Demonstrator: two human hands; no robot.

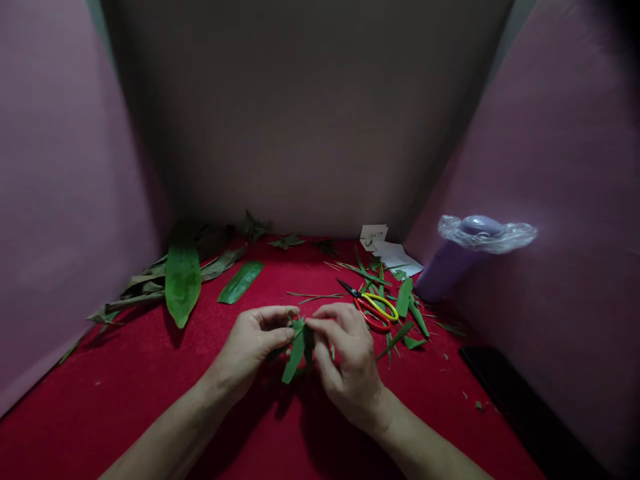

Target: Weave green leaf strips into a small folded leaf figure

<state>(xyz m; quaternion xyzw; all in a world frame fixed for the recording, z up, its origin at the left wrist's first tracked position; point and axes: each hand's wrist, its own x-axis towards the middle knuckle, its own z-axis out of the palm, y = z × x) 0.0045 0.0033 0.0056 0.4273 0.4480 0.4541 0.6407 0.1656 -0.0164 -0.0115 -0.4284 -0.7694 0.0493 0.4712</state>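
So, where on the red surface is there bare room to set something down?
Mostly bare: red surface between the left forearm and the broad green leaf; also right of the short cut green leaf. Crowded: around the red-and-yellow-handled metal scissors, among green leaf scraps.

It's dim in here, with the grey wall (pixel 310 120) beyond the left hand (pixel 253 340) and right hand (pixel 347 360) murky, soft shadows beneath them on the red cloth (pixel 150 393), glints on the plastic wrap (pixel 515 237) to their right, and the view's far upper-right corner blacked out.
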